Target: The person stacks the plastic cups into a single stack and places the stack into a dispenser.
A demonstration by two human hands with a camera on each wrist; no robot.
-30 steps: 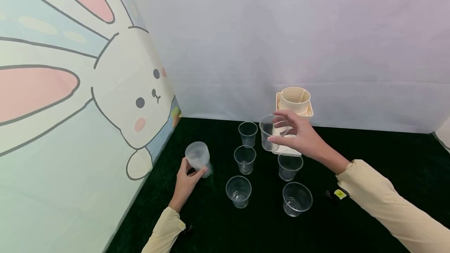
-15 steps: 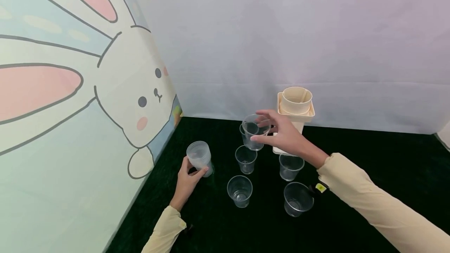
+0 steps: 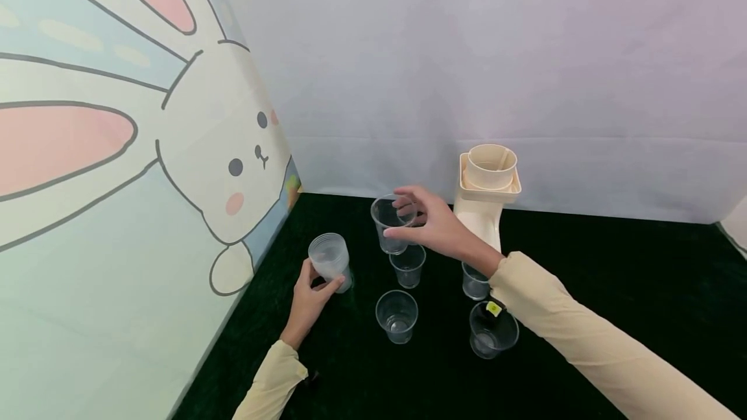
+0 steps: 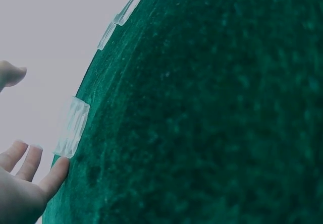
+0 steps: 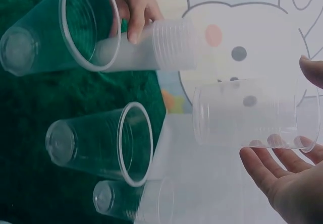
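Green felt table point(image 3: 613, 290): left hand point(image 3: 308, 300) grips cup stack point(image 3: 329, 259) at left; right hand point(image 3: 434, 229) carries one cup point(image 3: 392, 222) midair toward it; loose cups point(image 3: 397, 315) remain unstacked.

Both arms are sleeved in pale yellow to the wrists. The left hand point(image 3: 309, 297) is held low near the desk's left edge, fingers point(image 3: 334, 285) and thumb curled round a grip. The right arm is stretched forward from the near right corner; the right hand point(image 3: 434, 229) is raised mid-desk, fingers point(image 5: 262, 171) curled in a pinch.
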